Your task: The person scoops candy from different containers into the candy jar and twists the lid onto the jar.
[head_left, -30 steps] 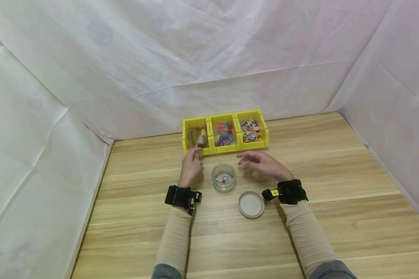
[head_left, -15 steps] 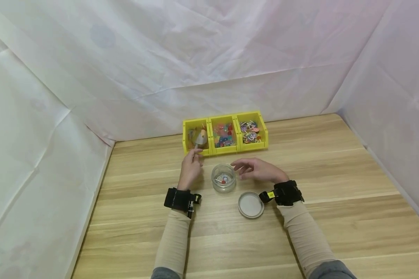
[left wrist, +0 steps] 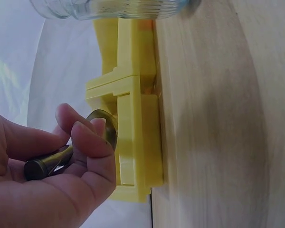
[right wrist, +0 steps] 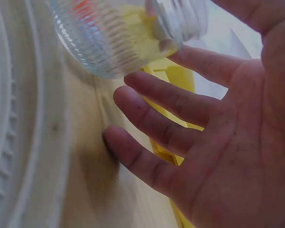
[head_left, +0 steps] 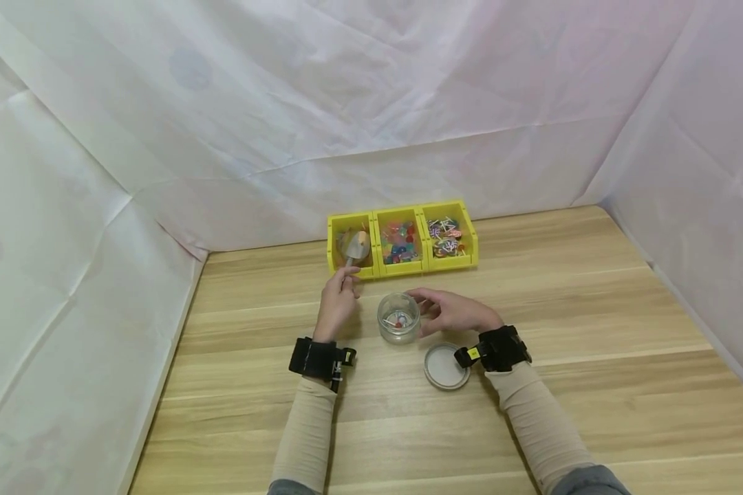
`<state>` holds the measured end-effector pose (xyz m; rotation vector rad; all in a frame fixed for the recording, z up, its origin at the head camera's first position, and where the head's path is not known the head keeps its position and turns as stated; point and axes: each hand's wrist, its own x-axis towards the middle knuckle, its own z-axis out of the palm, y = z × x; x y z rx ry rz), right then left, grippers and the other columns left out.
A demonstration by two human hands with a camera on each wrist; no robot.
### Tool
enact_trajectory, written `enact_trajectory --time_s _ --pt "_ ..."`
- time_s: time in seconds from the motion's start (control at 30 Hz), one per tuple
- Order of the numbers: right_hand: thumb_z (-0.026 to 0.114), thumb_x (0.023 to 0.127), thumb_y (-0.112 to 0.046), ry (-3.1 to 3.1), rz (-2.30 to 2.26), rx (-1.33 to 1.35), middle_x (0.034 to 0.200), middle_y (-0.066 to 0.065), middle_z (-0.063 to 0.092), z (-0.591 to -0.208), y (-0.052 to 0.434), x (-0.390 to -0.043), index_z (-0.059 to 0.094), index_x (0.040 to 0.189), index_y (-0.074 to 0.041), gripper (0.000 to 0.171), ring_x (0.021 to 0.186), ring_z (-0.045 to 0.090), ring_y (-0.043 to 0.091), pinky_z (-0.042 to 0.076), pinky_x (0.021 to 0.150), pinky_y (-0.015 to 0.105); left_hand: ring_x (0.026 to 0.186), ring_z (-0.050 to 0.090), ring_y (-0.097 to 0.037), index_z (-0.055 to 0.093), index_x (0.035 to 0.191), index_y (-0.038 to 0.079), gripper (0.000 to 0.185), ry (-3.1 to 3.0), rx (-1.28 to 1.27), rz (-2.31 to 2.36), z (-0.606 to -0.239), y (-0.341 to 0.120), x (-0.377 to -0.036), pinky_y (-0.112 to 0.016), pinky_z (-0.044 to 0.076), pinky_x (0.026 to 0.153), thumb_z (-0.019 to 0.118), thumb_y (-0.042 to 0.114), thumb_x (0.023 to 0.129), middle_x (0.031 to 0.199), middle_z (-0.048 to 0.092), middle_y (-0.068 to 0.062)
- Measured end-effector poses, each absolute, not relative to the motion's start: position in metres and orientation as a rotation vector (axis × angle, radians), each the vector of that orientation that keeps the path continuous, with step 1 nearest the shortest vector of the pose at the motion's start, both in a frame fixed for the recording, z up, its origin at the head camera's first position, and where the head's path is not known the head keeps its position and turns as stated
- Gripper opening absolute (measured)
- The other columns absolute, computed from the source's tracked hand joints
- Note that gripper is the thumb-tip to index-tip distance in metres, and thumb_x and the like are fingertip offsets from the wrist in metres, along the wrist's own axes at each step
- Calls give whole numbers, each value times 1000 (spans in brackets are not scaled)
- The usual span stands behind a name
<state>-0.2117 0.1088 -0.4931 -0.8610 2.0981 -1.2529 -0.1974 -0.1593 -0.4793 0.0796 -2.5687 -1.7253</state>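
My left hand [head_left: 337, 302] grips the handle of a small metal scoop [head_left: 358, 247], fingers and thumb curled round it. The scoop's bowl is over the left yellow bin [head_left: 331, 254], with an orange piece [head_left: 363, 237] on it. In the left wrist view the handle end pokes out between the fingers. A clear glass jar [head_left: 399, 338] stands in front of the bins, a few lollipops [head_left: 400, 320] at its bottom. My right hand [head_left: 455, 311] is at the jar's right side, fingers spread and loosely bent. In the right wrist view its fingertips come right up to the ribbed glass.
The middle bin [head_left: 378, 258] holds colourful candies, and the right bin [head_left: 475, 261] holds wrapped lollipops. A round lid [head_left: 446, 366] lies on the wooden table [head_left: 235, 385] beneath my right wrist. White cloth [head_left: 322, 89] hangs behind and at both sides.
My right hand has moved left, from beside the jar up to its side. The scoop's bowl has come more into view over the left bin, still in my left hand.
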Motion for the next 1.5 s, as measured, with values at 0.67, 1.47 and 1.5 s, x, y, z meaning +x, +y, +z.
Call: enact_trajectory --time_s 0.67,1.47,1.5 --pt "86 75 -13 2178 -1228 -833 155 13 38 -501 87 -207 24 157 -13 103 141 36 32 30 116 51 84 61 -32 57 132 1 35 -2559 -6 -1726 -480 -170 -189 -27 47 65 34 4 106 119 62 -24" --pt "88 74 -27 2350 -1210 -708 144 10 50 -500 97 -210 34 151 -17 95 130 49 31 38 111 52 87 59 -33 54 135 2 35 -2563 -46 -1831 -469 -186 -173 -24 47 65 34 8 107 123 59 -24" --pt "88 74 -27 2346 -1217 -703 144 10 49 -499 98 -210 34 152 -16 96 130 49 31 38 111 52 87 59 -33 54 135 2 35 -2565 -50 -1832 -468 -186 -173 -27 49 67 34 8 108 123 59 -24"
